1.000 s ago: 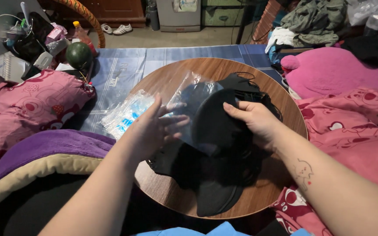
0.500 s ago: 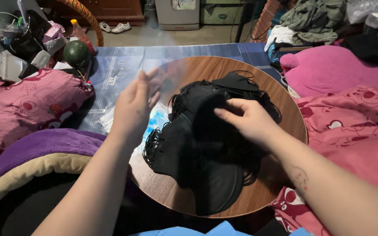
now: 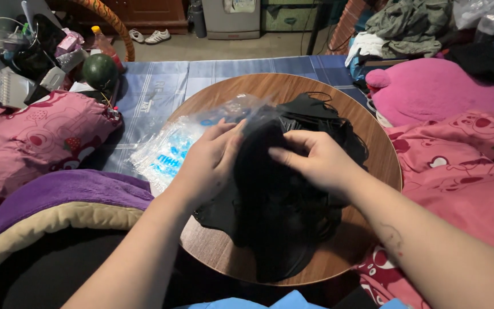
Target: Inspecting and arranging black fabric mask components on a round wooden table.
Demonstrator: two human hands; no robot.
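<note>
A pink strawberry-print pillow (image 3: 35, 143) and a purple blanket (image 3: 58, 194) crowd the left edge of the round wooden worktop (image 3: 373, 143); bare wood shows only along its far and right rim. Clear plastic bags (image 3: 167, 154) overhang the worktop's left edge. The left hand (image 3: 207, 163), fingers loosely curled, pinches a clear bag. The right hand (image 3: 315, 160), partly open, presses fingertips on the heap of black face masks (image 3: 275, 212) at the worktop's middle. Pink bedding (image 3: 464, 166) borders the right.

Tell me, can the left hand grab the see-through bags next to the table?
Probably yes. The left hand rests on the black masks, and the clear plastic bags lie just beside it with nothing between them.
</note>
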